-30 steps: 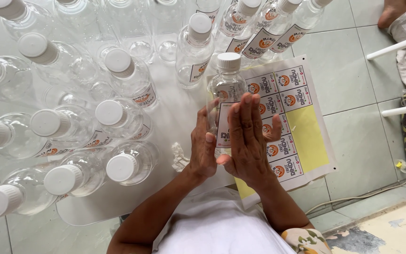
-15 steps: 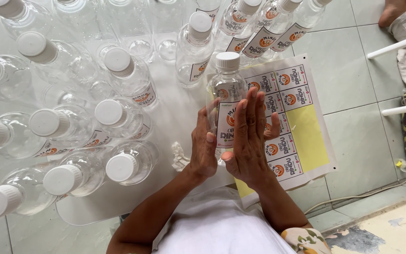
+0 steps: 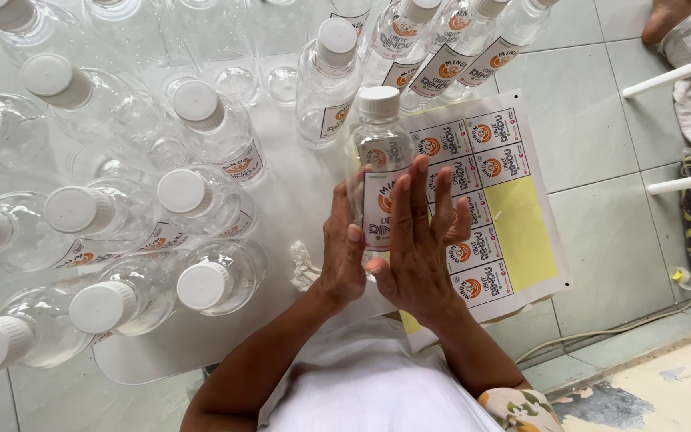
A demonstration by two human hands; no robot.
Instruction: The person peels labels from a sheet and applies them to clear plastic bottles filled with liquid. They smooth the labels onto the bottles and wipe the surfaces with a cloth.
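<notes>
A clear plastic bottle (image 3: pixel 381 152) with a white cap stands upright between my two hands. My left hand (image 3: pixel 343 248) presses flat on its left side. On its right side my right hand (image 3: pixel 419 240) lies with fingers straight and pressed over a white and orange label on the bottle. Under and to the right of the bottle lies a yellow backing sheet (image 3: pixel 521 232) with several of the same labels still on it.
Many clear capped bottles (image 3: pixel 201 128) stand and lie across the white table (image 3: pixel 281 200) to the left and behind, some labelled (image 3: pixel 449 56). A crumpled white scrap (image 3: pixel 304 266) lies by my left wrist. White chair legs (image 3: pixel 673 76), a person's foot and a tiled floor are at right.
The bottle has turned between my palms, so more of the label faces up. My right fingers have slid a little over the label. Both hands stay in place.
</notes>
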